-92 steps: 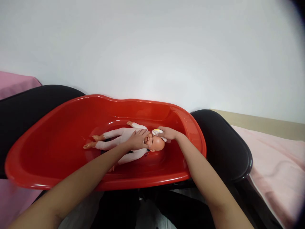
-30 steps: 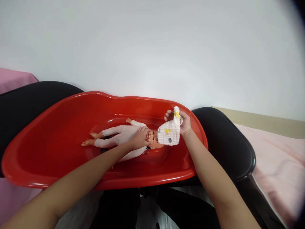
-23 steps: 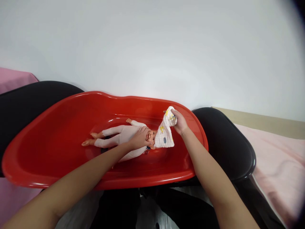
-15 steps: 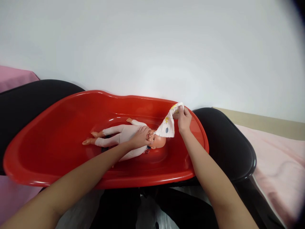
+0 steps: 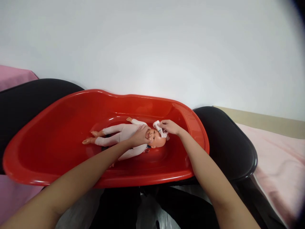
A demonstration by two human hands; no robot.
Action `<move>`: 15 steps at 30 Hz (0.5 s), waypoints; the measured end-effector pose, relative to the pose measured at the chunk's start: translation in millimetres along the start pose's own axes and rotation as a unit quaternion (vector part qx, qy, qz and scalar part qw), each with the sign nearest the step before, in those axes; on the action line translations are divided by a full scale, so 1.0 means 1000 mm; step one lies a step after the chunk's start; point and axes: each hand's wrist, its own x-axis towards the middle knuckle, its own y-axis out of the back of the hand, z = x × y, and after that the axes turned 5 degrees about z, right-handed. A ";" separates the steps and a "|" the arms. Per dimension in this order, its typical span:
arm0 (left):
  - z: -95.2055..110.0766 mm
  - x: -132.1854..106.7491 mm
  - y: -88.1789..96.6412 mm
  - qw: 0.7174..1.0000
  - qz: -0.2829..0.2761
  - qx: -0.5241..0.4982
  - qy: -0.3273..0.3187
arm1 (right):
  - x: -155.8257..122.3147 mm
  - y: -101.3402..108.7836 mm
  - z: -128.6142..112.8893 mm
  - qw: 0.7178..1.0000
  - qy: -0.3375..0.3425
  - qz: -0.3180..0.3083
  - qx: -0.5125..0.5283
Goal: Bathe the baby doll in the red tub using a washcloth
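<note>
Doll under left hand, which cups its chin in the red tub; right hand pinches a cloth on its forehead

– Where is room lying open in the tub?

– Its left half, left of the doll, and the strip along the near wall are lying bare.

– What is blocking the right end?

– Both hands are crowding the doll's head, left hand and right hand with the cloth, and the rim is rising just behind.
</note>
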 end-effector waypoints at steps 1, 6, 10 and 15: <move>-0.002 0.001 -0.001 1.000 -0.001 0.002 -0.003 | -0.001 -0.002 -0.001 0.999 0.002 -0.037 0.004; -0.004 0.001 -0.002 1.000 -0.001 0.008 -0.019 | -0.002 -0.009 -0.008 0.988 0.072 -0.069 -0.119; -0.004 0.001 -0.001 1.000 -0.004 -0.010 -0.015 | 0.001 -0.012 -0.008 0.984 0.065 -0.107 -0.127; -0.008 0.004 -0.002 0.999 -0.003 -0.013 -0.038 | 0.002 -0.008 0.006 0.987 -0.109 -0.110 -0.049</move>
